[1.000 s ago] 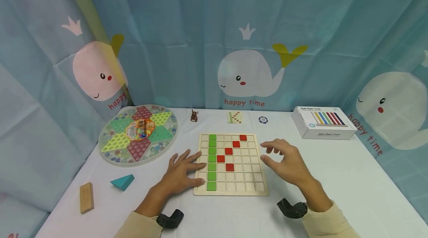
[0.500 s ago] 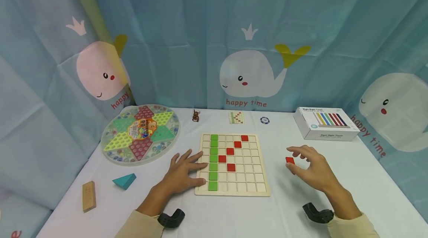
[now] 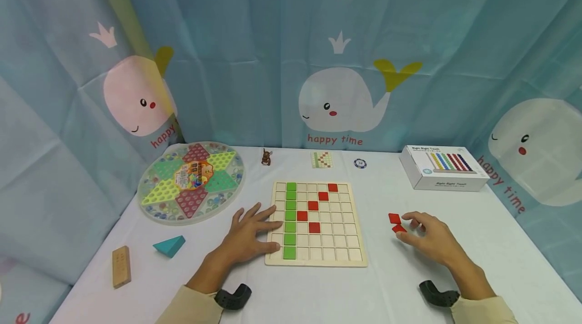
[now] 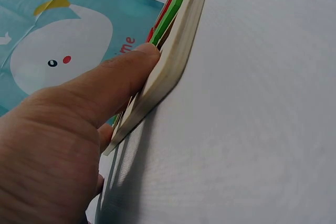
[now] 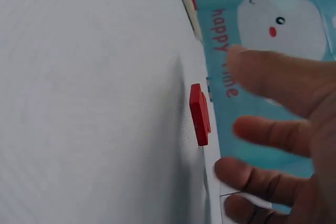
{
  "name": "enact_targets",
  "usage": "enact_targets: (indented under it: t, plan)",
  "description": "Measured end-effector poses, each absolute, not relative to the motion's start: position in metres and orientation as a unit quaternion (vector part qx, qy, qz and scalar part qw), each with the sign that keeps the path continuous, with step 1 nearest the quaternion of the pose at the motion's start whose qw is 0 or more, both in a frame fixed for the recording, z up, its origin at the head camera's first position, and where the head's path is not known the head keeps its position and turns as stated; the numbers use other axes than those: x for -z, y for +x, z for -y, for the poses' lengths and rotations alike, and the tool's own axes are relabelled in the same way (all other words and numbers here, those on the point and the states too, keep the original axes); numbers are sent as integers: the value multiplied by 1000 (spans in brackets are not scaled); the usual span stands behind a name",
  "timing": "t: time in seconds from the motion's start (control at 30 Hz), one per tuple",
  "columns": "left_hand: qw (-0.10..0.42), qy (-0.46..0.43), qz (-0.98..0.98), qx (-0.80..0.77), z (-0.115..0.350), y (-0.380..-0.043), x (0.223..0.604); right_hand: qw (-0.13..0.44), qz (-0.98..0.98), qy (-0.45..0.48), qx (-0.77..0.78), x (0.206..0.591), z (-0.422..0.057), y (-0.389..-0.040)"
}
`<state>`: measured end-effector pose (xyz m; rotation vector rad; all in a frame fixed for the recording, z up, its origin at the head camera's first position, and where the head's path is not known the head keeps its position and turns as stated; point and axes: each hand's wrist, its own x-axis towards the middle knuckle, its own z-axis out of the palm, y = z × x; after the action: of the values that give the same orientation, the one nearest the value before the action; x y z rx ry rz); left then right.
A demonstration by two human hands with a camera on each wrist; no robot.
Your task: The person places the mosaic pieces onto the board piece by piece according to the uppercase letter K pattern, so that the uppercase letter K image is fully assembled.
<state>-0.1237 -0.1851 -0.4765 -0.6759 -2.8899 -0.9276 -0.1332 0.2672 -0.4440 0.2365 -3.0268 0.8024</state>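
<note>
A wooden grid board [image 3: 342,256] lies on the table with a column of green tiles [image 3: 290,215] and several red tiles [image 3: 313,205] set in its squares. My left hand [image 3: 247,235] rests on the board's left edge with spread fingers; in the left wrist view the thumb [image 4: 126,74] lies over the board's rim. To the right of the board, two loose red tiles [image 3: 394,218] lie close together on the cloth. My right hand [image 3: 434,239] hovers at these tiles. Its fingers are loosely bent and apart in the right wrist view, with nothing between thumb [image 5: 273,74] and fingers.
Behind the board are a small brown figurine [image 3: 266,157], a pattern card [image 3: 322,159], a poker chip [image 3: 360,163] and a white box [image 3: 444,168]. A round marble-game board [image 3: 163,215], a teal wedge [image 3: 170,246] and a wooden block [image 3: 120,267] are at left.
My right hand has moved right, from the board's edge to the loose red tiles, and dropped lower beside them. Two tiles now show where one showed before. My left hand stays put.
</note>
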Motion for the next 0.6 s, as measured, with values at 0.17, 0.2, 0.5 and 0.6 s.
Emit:
enact_targets:
  t: [0.17, 0.2, 0.5, 0.6]
  plan:
    - [16, -217, 930, 297, 185, -124, 477, -16, 970, 70, -231, 451, -270, -136]
    - [16, -216, 930, 297, 185, -124, 477, -15, 971, 71, -228, 452, -270, -136]
    - [20, -215, 929, 301, 185, -124, 476, 6, 970, 91, -227, 448, -266, -134]
    - [20, -215, 930, 298, 185, -124, 476, 3, 966, 80, -246, 444, -266, -132]
